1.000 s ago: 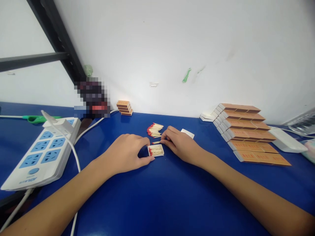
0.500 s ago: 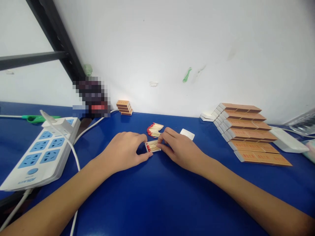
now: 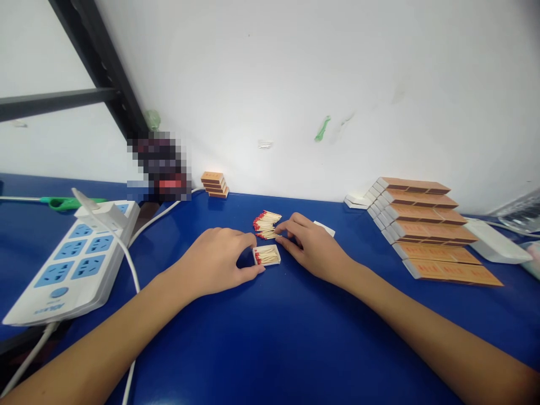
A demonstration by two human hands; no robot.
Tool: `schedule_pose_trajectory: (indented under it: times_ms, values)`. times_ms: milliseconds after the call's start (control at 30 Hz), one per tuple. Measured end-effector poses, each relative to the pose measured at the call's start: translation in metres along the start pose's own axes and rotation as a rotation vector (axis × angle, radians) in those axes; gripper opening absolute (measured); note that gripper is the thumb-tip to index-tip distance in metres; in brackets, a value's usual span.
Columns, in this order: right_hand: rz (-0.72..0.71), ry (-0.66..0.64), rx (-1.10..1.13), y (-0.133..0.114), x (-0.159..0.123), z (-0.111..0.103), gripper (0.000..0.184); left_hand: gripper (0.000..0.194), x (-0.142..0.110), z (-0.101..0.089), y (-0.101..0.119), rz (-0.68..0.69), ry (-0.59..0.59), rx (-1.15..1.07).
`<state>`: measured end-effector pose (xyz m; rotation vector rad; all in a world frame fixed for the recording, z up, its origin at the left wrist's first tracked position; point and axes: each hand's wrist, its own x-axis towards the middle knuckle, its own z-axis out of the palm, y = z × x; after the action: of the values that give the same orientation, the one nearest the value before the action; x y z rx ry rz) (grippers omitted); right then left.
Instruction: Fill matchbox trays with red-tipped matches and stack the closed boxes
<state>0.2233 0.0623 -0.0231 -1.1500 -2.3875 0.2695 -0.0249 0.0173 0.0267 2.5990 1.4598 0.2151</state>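
A small white matchbox tray (image 3: 277, 262) lies on the blue table, with red-headed matches (image 3: 268, 256) inside. My left hand (image 3: 219, 260) grips the tray at its left end, thumb at the near corner and fingers at the far one. Just beyond the tray is a loose pile of matches (image 3: 266, 220), red heads to the left. My right hand (image 3: 311, 241) reaches the pile's near right end, thumb and index finger closed around match ends; how many is too small to tell. Partly behind that hand lies a flat white piece (image 3: 324, 228).
Matchboxes are stacked in steps (image 3: 426, 214) at the right, beside a white box-like object (image 3: 495, 241). A smaller matchbox stack (image 3: 214, 184) stands by the wall. On the left are a power strip (image 3: 80, 253), its white cable (image 3: 131, 270) and a green-handled tool (image 3: 70, 203).
My right hand has moved from the tray up to the loose pile, uncovering the tray's right end. My left hand stays at the tray's left end.
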Motion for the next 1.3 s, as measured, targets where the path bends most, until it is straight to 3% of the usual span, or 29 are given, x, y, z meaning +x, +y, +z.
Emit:
schedule_pose_trajectory:
  times_ms: [733, 1033, 1200, 1300]
  values:
    - [-0.051, -0.010, 0.030, 0.002, 0.000, 0.003, 0.013, 0.029, 0.000, 0.000, 0.000, 0.007, 0.006, 0.013]
    - [-0.001, -0.066, -0.037, 0.001, 0.002, -0.003, 0.009, 0.029, 0.000, 0.000, 0.001, -0.001, -0.002, 0.000]
    - [0.002, -0.029, 0.004, -0.007, 0.002, -0.011, 0.010, 0.029, 0.000, 0.000, 0.001, -0.002, 0.000, -0.003]
    - [-0.028, -0.072, 0.004, -0.016, -0.001, -0.012, 0.009, 0.029, 0.000, 0.001, 0.001, 0.002, 0.003, -0.005]
